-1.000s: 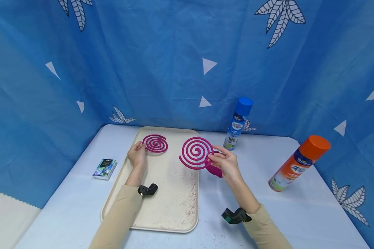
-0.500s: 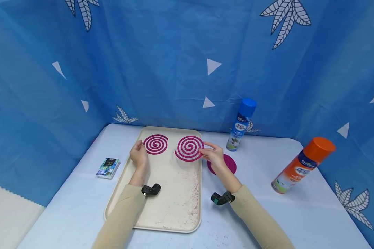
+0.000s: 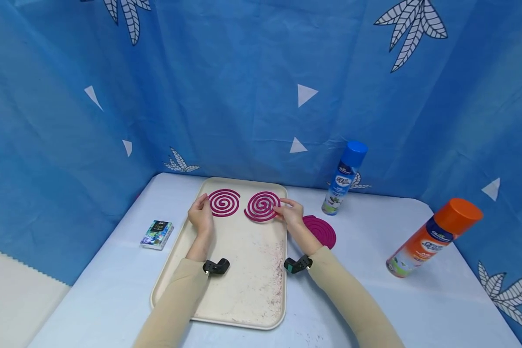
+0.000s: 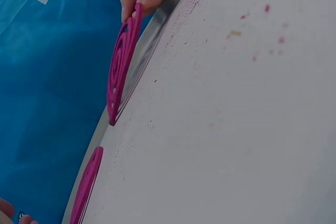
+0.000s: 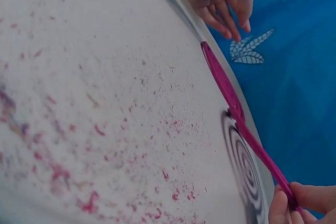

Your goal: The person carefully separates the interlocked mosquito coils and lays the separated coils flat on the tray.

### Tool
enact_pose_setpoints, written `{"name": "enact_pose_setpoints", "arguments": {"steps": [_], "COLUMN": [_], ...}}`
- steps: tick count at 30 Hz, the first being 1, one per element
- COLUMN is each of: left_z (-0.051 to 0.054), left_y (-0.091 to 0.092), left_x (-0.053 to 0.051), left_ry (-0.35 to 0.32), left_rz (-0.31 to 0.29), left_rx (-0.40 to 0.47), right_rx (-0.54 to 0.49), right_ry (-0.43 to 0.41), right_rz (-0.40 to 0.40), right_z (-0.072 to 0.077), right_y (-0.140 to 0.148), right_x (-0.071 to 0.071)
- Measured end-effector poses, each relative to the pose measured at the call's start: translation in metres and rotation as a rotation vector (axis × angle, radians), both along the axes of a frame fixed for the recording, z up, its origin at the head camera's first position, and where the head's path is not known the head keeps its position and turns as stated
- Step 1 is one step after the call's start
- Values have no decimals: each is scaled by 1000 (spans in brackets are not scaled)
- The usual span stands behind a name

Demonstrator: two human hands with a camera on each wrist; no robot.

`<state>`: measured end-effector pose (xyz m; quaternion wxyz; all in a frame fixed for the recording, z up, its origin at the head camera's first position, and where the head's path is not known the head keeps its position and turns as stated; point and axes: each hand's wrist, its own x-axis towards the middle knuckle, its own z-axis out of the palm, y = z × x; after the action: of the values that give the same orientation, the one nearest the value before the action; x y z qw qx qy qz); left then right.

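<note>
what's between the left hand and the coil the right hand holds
The other magenta coil, lying on the tray, is between the left hand and the held coil; bare tray shows between the two coils. The head view shows this.

From the head, looks forward and down over the tray (image 3: 239, 270); from each wrist, low and close across it, sharing its far rim (image 3: 248, 181).

1 blue can (image 3: 343, 181) and 1 orange can (image 3: 432, 239) stand right of 1 packet (image 3: 157, 235).
</note>
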<state>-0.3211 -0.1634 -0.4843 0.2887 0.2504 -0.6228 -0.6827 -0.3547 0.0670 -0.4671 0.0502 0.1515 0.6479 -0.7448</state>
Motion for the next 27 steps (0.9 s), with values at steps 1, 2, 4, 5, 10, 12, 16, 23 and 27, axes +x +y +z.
{"name": "enact_pose_setpoints", "arguments": {"steps": [1, 2, 4, 5, 10, 12, 16, 23, 27], "left_z": [0, 0, -1, -1, -1, -1, 2, 14, 25], "left_y": [1, 1, 1, 2, 2, 2, 6, 31, 61], "left_x": [0, 0, 0, 0, -1, -1, -3, 6, 21], "left_ry": [0, 3, 7, 10, 30, 36, 49, 61, 24], "left_rz": [4, 9, 13, 13, 8, 9, 11, -91, -252], "left_rx": [-4, -6, -4, -3, 10, 10, 6, -44, -57], "right_rx": [5, 12, 30, 40, 47, 76, 145, 130, 191], "right_ry": [-1, -2, -2, 1, 65, 76, 54, 68, 52], "right_rz": [-1, -4, -9, -11, 6, 17, 21, 55, 71], "right_z": [0, -1, -1, -2, -9, -8, 4, 18, 18], "right_y": [0, 0, 0, 0, 2, 3, 8, 34, 61], "right_x": [-1, -1, -2, -3, -5, -3, 9, 27, 38]}}
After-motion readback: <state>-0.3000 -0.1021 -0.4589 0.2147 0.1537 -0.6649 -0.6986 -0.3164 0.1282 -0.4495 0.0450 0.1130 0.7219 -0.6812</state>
